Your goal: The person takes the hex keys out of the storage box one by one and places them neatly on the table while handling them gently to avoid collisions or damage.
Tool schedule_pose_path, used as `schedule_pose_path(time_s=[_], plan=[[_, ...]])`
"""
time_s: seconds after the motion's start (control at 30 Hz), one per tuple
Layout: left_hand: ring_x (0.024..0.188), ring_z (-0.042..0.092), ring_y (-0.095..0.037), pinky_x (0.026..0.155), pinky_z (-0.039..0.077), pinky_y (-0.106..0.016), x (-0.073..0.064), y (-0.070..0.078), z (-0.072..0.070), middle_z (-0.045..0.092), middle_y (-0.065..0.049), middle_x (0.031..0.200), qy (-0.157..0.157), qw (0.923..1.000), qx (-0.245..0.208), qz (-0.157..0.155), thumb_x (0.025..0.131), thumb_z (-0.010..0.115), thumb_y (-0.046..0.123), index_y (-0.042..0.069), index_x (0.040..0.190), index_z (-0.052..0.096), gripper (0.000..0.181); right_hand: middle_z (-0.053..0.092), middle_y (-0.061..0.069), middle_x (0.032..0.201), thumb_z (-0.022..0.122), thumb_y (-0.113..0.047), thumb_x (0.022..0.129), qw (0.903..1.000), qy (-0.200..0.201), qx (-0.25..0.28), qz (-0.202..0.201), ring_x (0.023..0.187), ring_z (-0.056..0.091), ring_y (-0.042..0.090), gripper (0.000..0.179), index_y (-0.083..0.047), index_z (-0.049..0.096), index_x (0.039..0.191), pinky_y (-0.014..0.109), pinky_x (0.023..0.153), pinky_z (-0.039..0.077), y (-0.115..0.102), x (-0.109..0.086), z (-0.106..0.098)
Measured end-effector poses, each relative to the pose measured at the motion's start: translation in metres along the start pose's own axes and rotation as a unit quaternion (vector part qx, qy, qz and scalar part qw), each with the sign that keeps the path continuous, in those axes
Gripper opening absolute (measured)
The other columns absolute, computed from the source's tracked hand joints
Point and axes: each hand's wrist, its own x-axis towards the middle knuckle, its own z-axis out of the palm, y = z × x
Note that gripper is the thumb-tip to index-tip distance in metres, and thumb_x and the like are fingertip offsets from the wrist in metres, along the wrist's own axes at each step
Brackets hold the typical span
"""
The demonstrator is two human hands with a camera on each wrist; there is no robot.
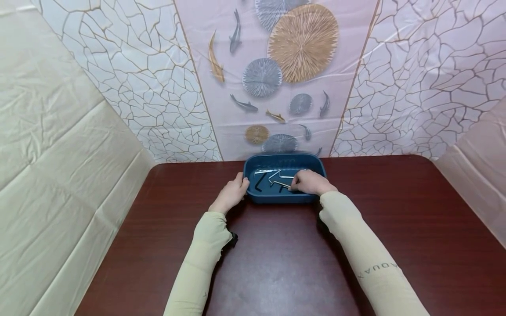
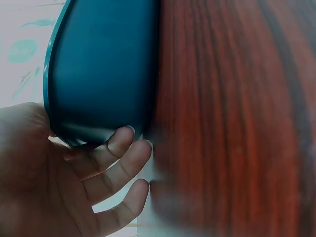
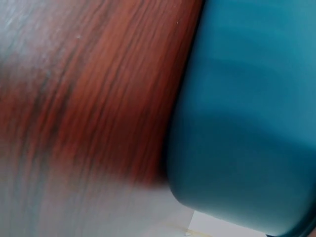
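A blue plastic tray [image 1: 284, 199] stands on the table against the patterned backdrop, with several L-shaped hex keys lying in it. At its left end my left hand [image 1: 231, 193] holds the rim, thumb over the edge; in the left wrist view its fingers [image 2: 121, 170] bend loosely along the outer wall. My right hand [image 1: 310, 182] reaches over the near rim into the tray, pinching the end of a brassy hex key [image 1: 280, 184]. A black hex key [image 1: 258, 183] lies at the left, with silver hex keys [image 1: 264, 172] behind. The right wrist view shows the tray's outer wall [image 3: 237, 138]; the fingers are hidden there.
The dark red wooden table [image 1: 272, 254] extends in front and to both sides of the tray. Behind it hangs a cloth backdrop [image 1: 276, 101] with fish and round motifs. Pale cloth walls [image 1: 79, 153] rise at the left and right.
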Motion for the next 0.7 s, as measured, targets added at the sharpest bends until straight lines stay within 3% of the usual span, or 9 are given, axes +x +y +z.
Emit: schedule_pose_path(time_s=[0.17, 0.27, 0.4, 0.53, 0.7], plan=[[0.074, 0.063, -0.022, 0.076, 0.05, -0.039, 0.0002, -0.0012, 0.0003, 0.065, -0.013, 0.094, 0.003, 1.0, -0.004, 0.008, 0.109, 0.034, 0.03, 0.005, 0.142, 0.041, 0.042, 0.062, -0.003, 0.077, 0.063, -0.017, 0.1, 0.9998, 0.018, -0.006, 0.012, 0.07, 0.053, 0.014, 0.02, -0.012, 0.071, 0.082, 0.037, 0.076, 0.047, -0.0011, -0.002, -0.0009], [0.074, 0.063, -0.023, 0.076, 0.05, -0.039, 0.0006, -0.0012, 0.0011, 0.066, -0.013, 0.094, 0.004, 0.9999, -0.01, 0.011, 0.109, 0.034, 0.029, 0.005, 0.143, 0.041, 0.042, 0.071, 0.0, 0.093, 0.064, -0.019, 0.099, 0.9994, 0.029, -0.007, 0.016, 0.076, 0.059, 0.015, 0.014, -0.012, 0.075, 0.094, 0.039, 0.077, 0.05, -0.002, -0.0041, -0.002], [0.077, 0.064, -0.024, 0.077, 0.051, -0.04, 0.0012, -0.0013, 0.0025, 0.065, -0.013, 0.096, 0.001, 0.9997, -0.022, 0.01, 0.109, 0.034, 0.03, 0.005, 0.145, 0.039, 0.044, 0.073, 0.001, 0.098, 0.064, -0.019, 0.1, 0.9988, 0.046, -0.009, 0.015, 0.076, 0.061, 0.015, 0.014, -0.013, 0.075, 0.093, 0.037, 0.073, 0.049, -0.0026, -0.0058, -0.0025], [0.078, 0.064, -0.024, 0.078, 0.052, -0.04, 0.0008, -0.0043, 0.0023, 0.064, -0.012, 0.096, 0.003, 0.9994, -0.034, 0.008, 0.109, 0.034, 0.03, 0.004, 0.144, 0.039, 0.044, 0.07, 0.0, 0.088, 0.064, -0.023, 0.1, 0.9975, 0.068, -0.015, 0.013, 0.072, 0.059, 0.015, 0.015, -0.013, 0.073, 0.092, 0.035, 0.07, 0.048, -0.0036, -0.0038, -0.0003], [0.078, 0.063, -0.025, 0.078, 0.051, -0.04, 0.0006, -0.0043, 0.0012, 0.064, -0.013, 0.096, -0.003, 0.9993, -0.038, 0.006, 0.109, 0.034, 0.03, 0.004, 0.14, 0.04, 0.041, 0.067, 0.001, 0.088, 0.065, -0.025, 0.101, 0.9947, 0.102, -0.005, 0.016, 0.072, 0.058, 0.016, 0.015, -0.011, 0.07, 0.098, 0.037, 0.072, 0.05, -0.0048, -0.0057, 0.0014]])
